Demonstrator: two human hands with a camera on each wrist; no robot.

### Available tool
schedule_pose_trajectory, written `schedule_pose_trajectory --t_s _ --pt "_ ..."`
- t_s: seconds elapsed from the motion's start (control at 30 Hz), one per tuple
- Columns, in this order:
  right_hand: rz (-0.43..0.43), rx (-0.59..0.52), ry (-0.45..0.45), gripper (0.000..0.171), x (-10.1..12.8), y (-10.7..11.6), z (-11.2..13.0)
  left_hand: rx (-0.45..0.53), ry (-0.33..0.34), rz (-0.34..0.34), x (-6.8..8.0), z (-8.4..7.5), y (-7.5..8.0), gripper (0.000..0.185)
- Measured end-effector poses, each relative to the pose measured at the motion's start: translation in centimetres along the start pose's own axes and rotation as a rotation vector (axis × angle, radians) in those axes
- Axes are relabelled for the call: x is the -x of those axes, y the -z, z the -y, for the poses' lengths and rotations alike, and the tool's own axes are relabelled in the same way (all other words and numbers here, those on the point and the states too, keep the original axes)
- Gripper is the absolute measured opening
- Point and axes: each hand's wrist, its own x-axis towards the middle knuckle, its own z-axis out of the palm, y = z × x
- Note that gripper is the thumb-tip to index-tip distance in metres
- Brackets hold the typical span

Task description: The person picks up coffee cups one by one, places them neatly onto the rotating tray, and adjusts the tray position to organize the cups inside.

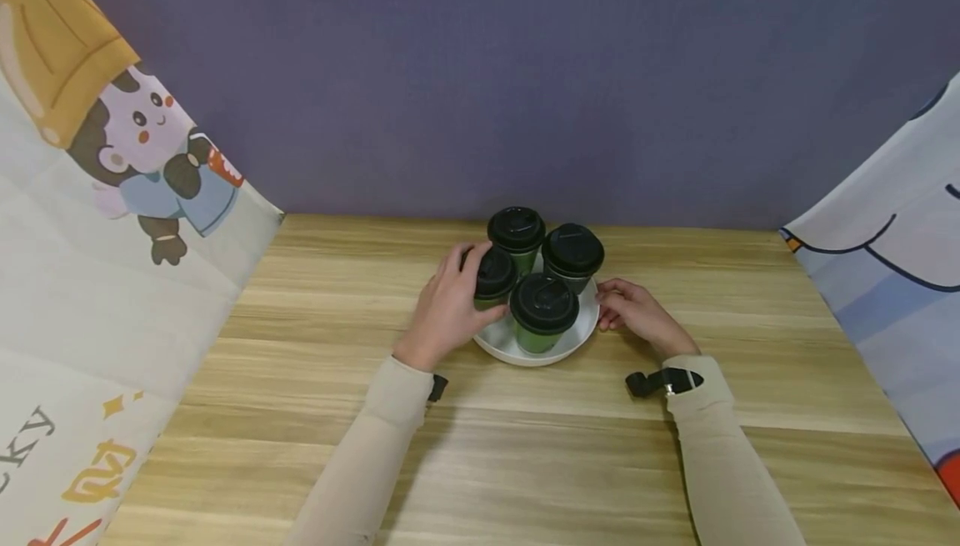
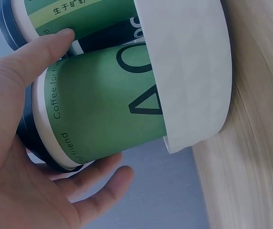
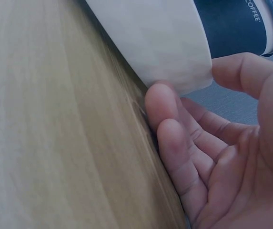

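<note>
A: Live w/ you. My left hand [image 1: 448, 306] is on the left-side cup [image 1: 492, 278], fingers curled round its wall just under the dark lid; thumb on the near side, other fingers behind. Wrist cam confirms: green cup [image 2: 103, 102] sits right in the palm, touching.

B: Axis of that cup?

A: Upright, lid up, standing in the white plate [image 1: 525, 353] w/ three more lidded cups [image 1: 544, 308] packed just right of the fingers, touching or nearly so. So the held cup is the leftmost, nearest my left hand; anything it does is tight vs. its neighbours.

B: Right hand?

A: Right hand [image 1: 633, 313] is at the plate's right rim, fingers [image 3: 167, 112] loosely bent, fingertips touching the rim [image 3: 165, 43] from the desk [image 1: 525, 463] side, thumb above. Steadying the plate, I'd judge. Cups lie left of those fingers, near but not touched.
</note>
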Motion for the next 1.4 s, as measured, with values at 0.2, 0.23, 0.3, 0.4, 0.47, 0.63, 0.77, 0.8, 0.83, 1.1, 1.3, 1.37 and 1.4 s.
schedule_pose_trajectory --t_s 0.2,0.23,0.3,0.4,0.47,0.63,0.77,0.8,0.83,1.1,1.3,1.37,1.4 --pt "-0.002 0.013 -0.001 0.043 -0.1 0.0 -0.4 0.02 -0.005 0.006 0.1 0.1 0.0 0.092" --pt "-0.004 0.016 0.0 0.042 -0.2 0.0 -0.4 0.023 -0.006 0.009 0.0 0.1 0.0 0.092" --pt "-0.008 0.021 0.002 0.042 -0.2 0.0 -0.4 0.029 -0.011 0.01 0.0 0.2 0.0 0.091" --pt "-0.012 0.032 0.004 0.042 -0.2 0.0 -0.6 0.031 -0.012 0.025 -0.1 0.3 0.0 0.09" --pt "-0.011 0.039 0.005 0.042 -0.1 0.0 -0.8 0.039 -0.009 0.04 -0.1 0.3 0.0 0.091" --pt "-0.013 0.041 0.016 0.043 0.1 0.1 -1.1 0.076 -0.01 0.058 0.1 0.6 0.6 0.093" --pt "-0.021 0.023 0.024 0.042 -0.3 -0.2 -1.2 0.106 0.007 0.085 0.2 1.5 1.9 0.092" --pt "-0.02 0.018 0.028 0.042 -0.5 -0.3 -1.2 0.114 0.016 0.09 0.3 1.7 2.3 0.091" --pt "-0.019 0.014 0.031 0.041 -0.7 -0.4 -1.2 0.122 0.024 0.089 0.3 2.0 2.7 0.089" --pt "-0.052 0.061 0.063 0.038 -1.0 0.0 -0.7 0.153 0.046 -0.06 -0.3 4.1 4.7 0.062" --pt "-0.222 0.281 0.146 0.035 0.1 1.0 0.4 0.068 0.075 -0.089 -0.8 6.0 4.1 0.058" --pt "-0.275 0.355 0.167 0.035 0.4 1.2 0.6 0.017 0.092 -0.055 -0.9 6.5 3.8 0.061" --pt "-0.299 0.39 0.179 0.035 0.5 1.2 0.7 -0.009 0.101 -0.029 -1.0 6.8 3.6 0.064"
